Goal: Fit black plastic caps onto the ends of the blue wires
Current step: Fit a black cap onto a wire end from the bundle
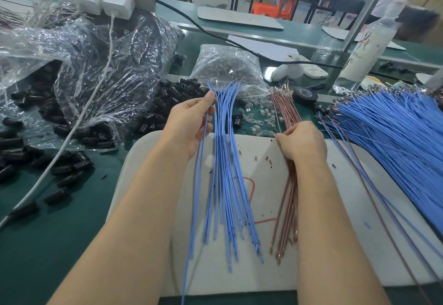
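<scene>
Left hand pinches a single blue wire near its far end, lifting it slightly apart from the others. Right hand is curled round the upper part of the brown wires, gripping them. Both sets lie on a white board on the green counter, with the fanned blue wires between the two hands. Farther left, loose black caps spill from a crumpled plastic bag. To the right lies a large blue bundle. No blue wire end that I can see carries a cap, so the fitting seems hardly begun: a cap must yet be picked up, and the whole fan and bundle remain.
</scene>
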A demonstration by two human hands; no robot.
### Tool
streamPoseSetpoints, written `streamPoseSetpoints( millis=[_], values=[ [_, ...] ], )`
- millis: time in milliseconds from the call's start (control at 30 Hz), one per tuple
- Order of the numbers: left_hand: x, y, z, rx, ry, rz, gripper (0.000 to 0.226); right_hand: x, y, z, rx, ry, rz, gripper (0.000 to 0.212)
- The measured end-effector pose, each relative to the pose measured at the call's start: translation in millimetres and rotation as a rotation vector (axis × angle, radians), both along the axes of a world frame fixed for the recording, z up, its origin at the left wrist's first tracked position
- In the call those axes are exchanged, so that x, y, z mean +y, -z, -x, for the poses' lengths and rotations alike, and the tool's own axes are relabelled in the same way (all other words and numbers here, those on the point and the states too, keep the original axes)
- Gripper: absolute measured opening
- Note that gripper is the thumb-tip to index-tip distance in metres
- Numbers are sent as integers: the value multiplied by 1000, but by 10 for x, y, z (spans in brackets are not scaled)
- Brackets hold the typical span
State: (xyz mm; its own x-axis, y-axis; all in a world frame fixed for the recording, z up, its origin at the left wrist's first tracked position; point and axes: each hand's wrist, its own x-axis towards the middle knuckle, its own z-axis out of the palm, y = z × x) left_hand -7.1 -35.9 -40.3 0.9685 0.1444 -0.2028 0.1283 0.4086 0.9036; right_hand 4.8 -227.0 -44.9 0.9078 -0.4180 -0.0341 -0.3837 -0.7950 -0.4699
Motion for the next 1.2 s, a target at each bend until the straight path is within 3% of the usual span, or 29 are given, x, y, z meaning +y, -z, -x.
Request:
streamPoseSetpoints(
  millis=[200,300,400,533,700,867,900,933,1000,1067,1133,1200],
  values=[
    [-22,8,12,18,17,-70,17,-23,26,-19,-42,50,-16,20],
    [-33,-2,29,-2,47,-76,15,-37,-7,11,-217,15,-154,13],
    [-55,-29,51,-50,116,-69,10,4,-116,69,-407,-9,-521,9],
    [-128,-33,95,-170,367,-99,12,70,-242,142,-458,-89,-1267,17],
    [-248,18,153,-239,633,-143,9,157,-289,164,-480,-160,-1599,23],
    [-254,34,172,-283,705,-209,14,60,-275,144,-661,-123,-2147,15],
    [-245,27,165,-290,675,-207,14,54,-266,138,-646,-121,-2111,15],
    [-235,19,158,-295,633,-199,14,82,-250,134,-593,-127,-1951,15],
    [-217,10,137,-295,547,-188,14,211,-201,136,-404,-215,-1447,19],
    [-200,11,123,-279,502,-191,14,355,-151,156,-229,-317,-1152,25],
    [-180,27,114,-257,479,-230,13,382,-132,161,-289,-285,-1074,29],
    [-164,41,102,-233,450,-281,12,297,-135,134,-489,-150,-1030,31]
  ],
)
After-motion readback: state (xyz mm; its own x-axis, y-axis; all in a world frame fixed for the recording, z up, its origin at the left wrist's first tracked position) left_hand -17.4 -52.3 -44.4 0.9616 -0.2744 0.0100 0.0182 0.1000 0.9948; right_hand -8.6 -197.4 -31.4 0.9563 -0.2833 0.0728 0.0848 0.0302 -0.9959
